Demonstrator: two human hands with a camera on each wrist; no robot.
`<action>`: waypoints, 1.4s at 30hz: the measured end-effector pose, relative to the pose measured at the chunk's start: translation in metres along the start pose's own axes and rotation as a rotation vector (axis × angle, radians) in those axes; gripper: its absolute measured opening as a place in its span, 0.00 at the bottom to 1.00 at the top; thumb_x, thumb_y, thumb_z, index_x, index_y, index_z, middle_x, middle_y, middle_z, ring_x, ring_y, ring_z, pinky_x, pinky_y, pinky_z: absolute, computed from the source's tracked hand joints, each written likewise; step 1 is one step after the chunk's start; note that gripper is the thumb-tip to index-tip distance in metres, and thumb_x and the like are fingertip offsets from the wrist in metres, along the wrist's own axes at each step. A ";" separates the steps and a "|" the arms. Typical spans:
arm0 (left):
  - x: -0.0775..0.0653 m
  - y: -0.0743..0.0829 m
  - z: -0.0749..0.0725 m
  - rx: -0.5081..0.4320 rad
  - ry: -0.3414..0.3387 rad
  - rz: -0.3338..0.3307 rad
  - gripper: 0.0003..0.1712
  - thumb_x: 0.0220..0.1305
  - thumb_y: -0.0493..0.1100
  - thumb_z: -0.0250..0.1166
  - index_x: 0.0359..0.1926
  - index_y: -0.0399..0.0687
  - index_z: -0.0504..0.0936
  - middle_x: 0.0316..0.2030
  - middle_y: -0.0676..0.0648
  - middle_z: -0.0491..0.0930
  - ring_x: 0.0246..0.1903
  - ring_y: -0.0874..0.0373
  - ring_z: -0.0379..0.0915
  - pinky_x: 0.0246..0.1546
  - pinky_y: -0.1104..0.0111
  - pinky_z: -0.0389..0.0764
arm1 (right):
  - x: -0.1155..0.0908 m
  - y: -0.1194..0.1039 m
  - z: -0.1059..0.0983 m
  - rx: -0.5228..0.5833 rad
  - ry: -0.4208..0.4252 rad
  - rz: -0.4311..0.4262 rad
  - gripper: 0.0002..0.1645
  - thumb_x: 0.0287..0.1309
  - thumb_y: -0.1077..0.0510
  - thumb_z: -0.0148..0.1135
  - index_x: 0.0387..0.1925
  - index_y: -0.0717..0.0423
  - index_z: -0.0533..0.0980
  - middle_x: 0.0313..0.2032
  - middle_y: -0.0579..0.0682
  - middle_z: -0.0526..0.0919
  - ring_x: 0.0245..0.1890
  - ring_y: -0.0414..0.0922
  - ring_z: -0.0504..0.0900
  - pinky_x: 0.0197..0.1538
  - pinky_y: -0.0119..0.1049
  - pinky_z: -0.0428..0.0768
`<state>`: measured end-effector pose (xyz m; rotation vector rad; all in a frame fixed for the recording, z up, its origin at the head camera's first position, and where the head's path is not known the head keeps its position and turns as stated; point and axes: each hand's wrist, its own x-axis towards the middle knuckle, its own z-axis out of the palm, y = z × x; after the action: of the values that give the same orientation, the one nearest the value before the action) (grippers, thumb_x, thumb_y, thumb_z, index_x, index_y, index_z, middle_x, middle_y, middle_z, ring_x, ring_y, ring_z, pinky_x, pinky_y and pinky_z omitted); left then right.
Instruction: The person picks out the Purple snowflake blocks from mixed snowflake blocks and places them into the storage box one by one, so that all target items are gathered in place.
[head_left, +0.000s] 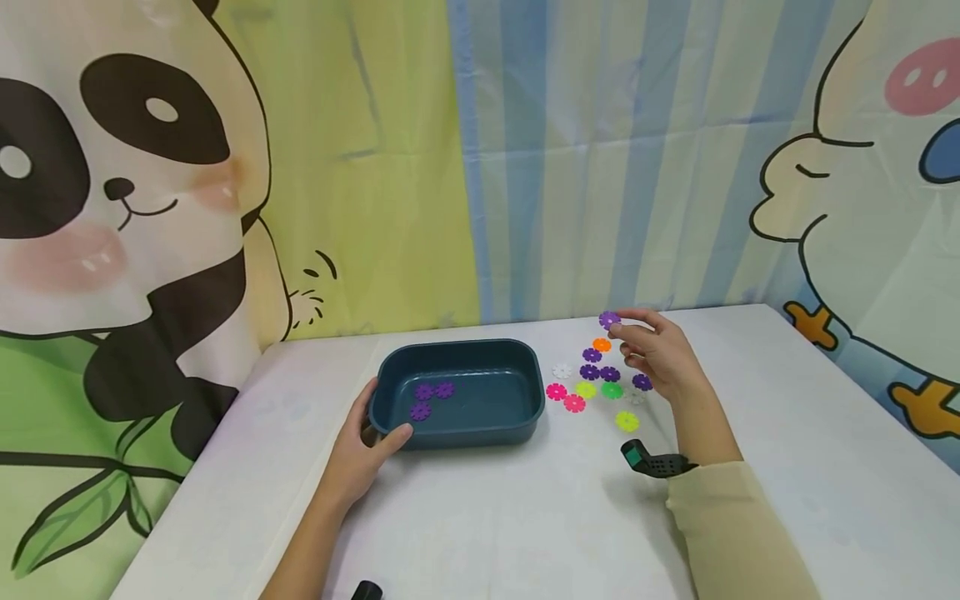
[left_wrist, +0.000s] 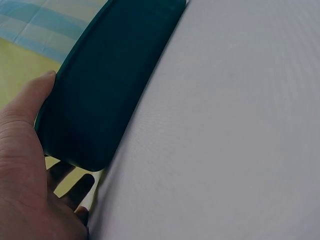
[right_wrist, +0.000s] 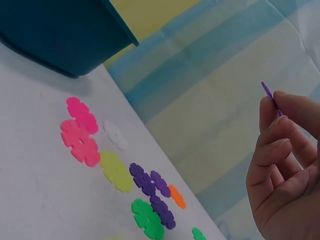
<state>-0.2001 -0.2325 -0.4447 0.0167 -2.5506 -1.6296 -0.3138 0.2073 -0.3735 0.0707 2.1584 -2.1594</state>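
Note:
My right hand pinches a purple snowflake disc between thumb and finger, raised above the far part of the table. In the right wrist view that disc shows edge-on. With my left hand I grip the left end of a dark teal plastic tub, thumb at its rim and fingers around the outside. Three purple discs lie inside the tub. Below my right hand, loose discs lie on the table, among them a green one, an orange one and several purple ones.
Pink, yellow and white discs also lie right of the tub on the white-covered table. A printed curtain hangs behind. A black wrist mount sits on the right wrist.

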 end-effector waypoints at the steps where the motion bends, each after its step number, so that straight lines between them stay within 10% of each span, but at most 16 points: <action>1: -0.001 0.000 -0.001 0.004 -0.001 -0.004 0.54 0.67 0.55 0.70 0.83 0.62 0.47 0.81 0.43 0.52 0.78 0.39 0.55 0.77 0.42 0.56 | 0.000 0.000 0.004 0.003 -0.003 -0.010 0.28 0.66 0.46 0.70 0.63 0.43 0.73 0.40 0.39 0.85 0.32 0.39 0.76 0.37 0.25 0.81; 42: 0.002 -0.002 0.000 -0.003 0.009 -0.008 0.54 0.66 0.54 0.71 0.83 0.64 0.48 0.80 0.43 0.55 0.78 0.40 0.56 0.78 0.43 0.54 | 0.004 -0.005 0.139 -0.093 -0.221 -0.036 0.25 0.63 0.51 0.72 0.61 0.47 0.79 0.45 0.57 0.86 0.35 0.49 0.79 0.37 0.32 0.83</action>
<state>-0.2022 -0.2336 -0.4466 0.0338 -2.5450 -1.6329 -0.3147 0.0687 -0.3682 -0.2046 2.1432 -1.9750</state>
